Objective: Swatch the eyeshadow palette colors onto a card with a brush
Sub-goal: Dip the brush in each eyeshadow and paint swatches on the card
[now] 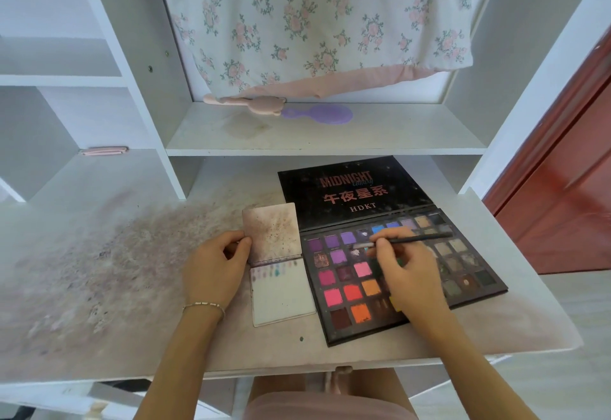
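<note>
My right hand [408, 274] pinches a thin black-handled makeup brush [410, 239], its pale tip down among the upper purple and blue pans of the open black eyeshadow palette [350, 290]. The palette lies flat on the right part of a white desk top [148, 330], its lid folded back with the words MIDNIGHT and HDKT showing. My left hand [216, 271] grips the left edge of the small hinged card [281, 297] just left of the palette; its upper leaf is smudged brown and stands tilted up, while the white lower leaf lies flat with a row of small colour strokes along its top.

The desk surface is heavily stained with pinkish-brown powder, thickest to my left. Above it is a white shelf [330, 142] holding a pink brush-shaped item [248, 102] and a lilac plastic hairbrush [320, 115] touching each other. A floral white-and-pink cloth [314, 19] hangs over the back of the alcove. More white cubbies [62, 69] stand at the left, and a reddish-brown wooden door [562, 188] is at the right.
</note>
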Action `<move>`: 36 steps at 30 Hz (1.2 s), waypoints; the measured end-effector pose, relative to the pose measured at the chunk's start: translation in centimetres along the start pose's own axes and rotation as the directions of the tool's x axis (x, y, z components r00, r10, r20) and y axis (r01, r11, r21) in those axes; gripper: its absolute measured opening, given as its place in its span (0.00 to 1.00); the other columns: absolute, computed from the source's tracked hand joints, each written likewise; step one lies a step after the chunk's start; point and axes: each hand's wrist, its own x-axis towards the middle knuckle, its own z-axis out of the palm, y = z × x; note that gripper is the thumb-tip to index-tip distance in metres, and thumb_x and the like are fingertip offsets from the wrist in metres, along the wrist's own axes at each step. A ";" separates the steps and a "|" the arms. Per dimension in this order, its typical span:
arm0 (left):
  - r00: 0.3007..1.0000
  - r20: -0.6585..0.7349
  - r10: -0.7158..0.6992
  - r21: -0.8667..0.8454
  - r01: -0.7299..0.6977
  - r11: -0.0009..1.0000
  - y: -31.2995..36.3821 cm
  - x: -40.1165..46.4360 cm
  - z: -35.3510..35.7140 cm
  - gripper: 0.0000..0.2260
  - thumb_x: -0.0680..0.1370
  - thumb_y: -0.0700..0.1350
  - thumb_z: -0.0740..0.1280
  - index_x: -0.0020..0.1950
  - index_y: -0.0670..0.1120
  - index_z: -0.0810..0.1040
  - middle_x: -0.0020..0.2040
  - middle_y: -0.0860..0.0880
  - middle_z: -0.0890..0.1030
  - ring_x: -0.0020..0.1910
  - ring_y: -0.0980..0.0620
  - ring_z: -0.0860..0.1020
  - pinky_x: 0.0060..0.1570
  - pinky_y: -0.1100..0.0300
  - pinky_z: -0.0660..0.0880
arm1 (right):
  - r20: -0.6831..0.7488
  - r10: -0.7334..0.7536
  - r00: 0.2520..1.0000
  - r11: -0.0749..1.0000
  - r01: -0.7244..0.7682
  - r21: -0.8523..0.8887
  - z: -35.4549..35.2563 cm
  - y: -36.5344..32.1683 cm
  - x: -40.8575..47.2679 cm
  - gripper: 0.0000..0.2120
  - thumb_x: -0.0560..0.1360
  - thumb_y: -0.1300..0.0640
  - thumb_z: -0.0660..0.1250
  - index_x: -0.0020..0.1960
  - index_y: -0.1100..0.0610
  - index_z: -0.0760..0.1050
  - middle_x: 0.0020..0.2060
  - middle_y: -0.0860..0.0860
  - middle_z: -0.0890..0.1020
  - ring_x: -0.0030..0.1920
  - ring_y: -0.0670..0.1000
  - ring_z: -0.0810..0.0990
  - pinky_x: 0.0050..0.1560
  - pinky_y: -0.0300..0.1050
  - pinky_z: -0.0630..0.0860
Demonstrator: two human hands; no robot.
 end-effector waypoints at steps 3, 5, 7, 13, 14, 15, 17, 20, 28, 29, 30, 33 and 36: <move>1.000 0.003 -0.001 0.011 0.001 1.000 0.1 0.0 0.0 0.07 0.75 0.45 0.65 0.49 0.49 0.82 0.38 0.54 0.79 0.38 0.55 0.74 0.34 0.68 0.65 | 0.116 0.020 0.993 0.998 -0.026 0.048 2.2 -0.7 -0.2 0.11 0.75 0.61 0.61 0.39 0.47 0.74 0.32 0.49 0.81 0.36 0.49 0.80 0.37 0.40 0.77; 1.000 0.004 -0.003 0.005 0.003 1.000 0.0 0.0 0.0 0.07 0.75 0.45 0.65 0.49 0.49 0.82 0.38 0.54 0.80 0.38 0.55 0.75 0.34 0.68 0.66 | 0.183 0.024 0.983 0.998 -0.034 0.055 3.3 -1.0 -0.4 0.10 0.75 0.60 0.61 0.40 0.47 0.73 0.33 0.51 0.81 0.37 0.54 0.80 0.38 0.45 0.77; 1.000 0.001 -0.007 -0.009 0.007 1.000 0.1 0.1 0.0 0.06 0.75 0.45 0.66 0.47 0.49 0.82 0.38 0.54 0.81 0.37 0.56 0.75 0.34 0.66 0.67 | 0.243 0.010 0.970 0.999 -0.021 0.043 4.2 -1.2 -0.4 0.10 0.75 0.60 0.61 0.40 0.46 0.72 0.33 0.49 0.81 0.37 0.49 0.80 0.38 0.39 0.77; 1.000 0.003 -0.011 -0.018 0.011 1.000 0.0 0.0 0.1 0.06 0.75 0.45 0.66 0.48 0.51 0.82 0.36 0.57 0.78 0.36 0.59 0.74 0.33 0.69 0.65 | 0.329 0.004 0.944 1.000 0.003 -0.022 4.9 -1.5 -0.1 0.09 0.75 0.58 0.61 0.41 0.45 0.72 0.35 0.46 0.81 0.39 0.41 0.79 0.41 0.31 0.76; 1.000 0.004 -0.010 -0.019 0.010 1.000 -0.1 0.0 0.1 0.06 0.75 0.45 0.66 0.48 0.51 0.82 0.36 0.57 0.78 0.36 0.60 0.74 0.33 0.69 0.65 | 0.337 0.005 0.941 1.000 0.004 -0.025 4.9 -1.4 -0.1 0.09 0.76 0.58 0.61 0.41 0.45 0.71 0.35 0.45 0.81 0.40 0.40 0.79 0.42 0.31 0.76; 1.000 0.003 -0.009 -0.022 0.009 1.000 -0.1 0.0 0.1 0.06 0.75 0.45 0.66 0.48 0.51 0.82 0.35 0.57 0.78 0.35 0.61 0.74 0.33 0.69 0.65 | 0.346 0.004 0.938 1.000 0.005 -0.026 4.9 -1.4 -0.1 0.09 0.76 0.58 0.61 0.41 0.45 0.71 0.35 0.45 0.81 0.40 0.40 0.79 0.42 0.31 0.76; 1.000 -0.001 -0.008 -0.024 0.008 1.000 -0.1 0.0 0.1 0.06 0.75 0.45 0.66 0.47 0.51 0.82 0.35 0.58 0.78 0.34 0.63 0.73 0.33 0.69 0.65 | 0.359 0.005 0.933 1.000 0.004 -0.026 4.9 -1.5 -0.2 0.08 0.76 0.57 0.61 0.42 0.44 0.71 0.36 0.43 0.81 0.41 0.39 0.79 0.42 0.30 0.75; 1.000 0.002 -0.008 -0.028 0.008 1.000 -0.2 0.0 0.2 0.06 0.75 0.45 0.66 0.47 0.51 0.82 0.35 0.58 0.78 0.35 0.62 0.73 0.33 0.68 0.66 | 0.363 0.002 0.932 0.999 0.017 -0.049 5.0 -1.5 -0.2 0.09 0.75 0.57 0.61 0.41 0.43 0.71 0.37 0.45 0.82 0.41 0.40 0.79 0.43 0.30 0.75; 1.000 0.007 -0.021 -0.032 0.021 0.999 -0.2 0.0 0.1 0.06 0.75 0.45 0.65 0.47 0.51 0.82 0.35 0.57 0.79 0.36 0.61 0.74 0.33 0.68 0.65 | 0.363 -0.008 0.932 0.995 0.043 -0.088 5.0 -1.6 -0.2 0.10 0.75 0.57 0.61 0.40 0.43 0.70 0.39 0.49 0.82 0.42 0.45 0.80 0.44 0.36 0.77; 1.000 0.008 -0.021 -0.031 0.021 0.999 -0.2 0.0 0.1 0.06 0.75 0.45 0.65 0.48 0.51 0.82 0.35 0.57 0.79 0.36 0.60 0.74 0.33 0.68 0.65 | 0.365 -0.009 0.931 0.995 0.044 -0.088 5.0 -1.6 -0.2 0.10 0.75 0.58 0.61 0.40 0.43 0.70 0.39 0.50 0.82 0.42 0.46 0.80 0.44 0.36 0.77; 1.000 0.009 -0.021 -0.029 0.021 0.999 -0.2 0.0 0.1 0.06 0.75 0.45 0.65 0.48 0.51 0.82 0.35 0.57 0.79 0.36 0.60 0.74 0.33 0.68 0.65 | 0.367 -0.010 0.930 0.995 0.046 -0.091 5.0 -1.6 -0.2 0.10 0.75 0.58 0.61 0.40 0.43 0.70 0.39 0.49 0.82 0.42 0.46 0.80 0.44 0.36 0.77; 1.000 0.015 -0.017 -0.023 0.017 1.000 -0.1 0.0 0.1 0.07 0.75 0.46 0.65 0.49 0.51 0.82 0.37 0.56 0.79 0.38 0.58 0.75 0.34 0.69 0.66 | 0.376 -0.011 0.927 0.993 0.056 -0.108 4.9 -1.6 -0.1 0.11 0.75 0.58 0.61 0.40 0.42 0.70 0.39 0.48 0.82 0.42 0.44 0.79 0.45 0.35 0.77; 1.000 0.019 -0.018 -0.019 0.018 1.000 -0.2 0.0 0.1 0.07 0.75 0.46 0.65 0.49 0.51 0.82 0.38 0.56 0.80 0.38 0.58 0.76 0.34 0.68 0.66 | 0.375 -0.018 0.927 0.994 0.058 -0.095 4.9 -1.7 -0.1 0.11 0.75 0.58 0.61 0.40 0.42 0.70 0.39 0.48 0.82 0.42 0.44 0.79 0.44 0.34 0.76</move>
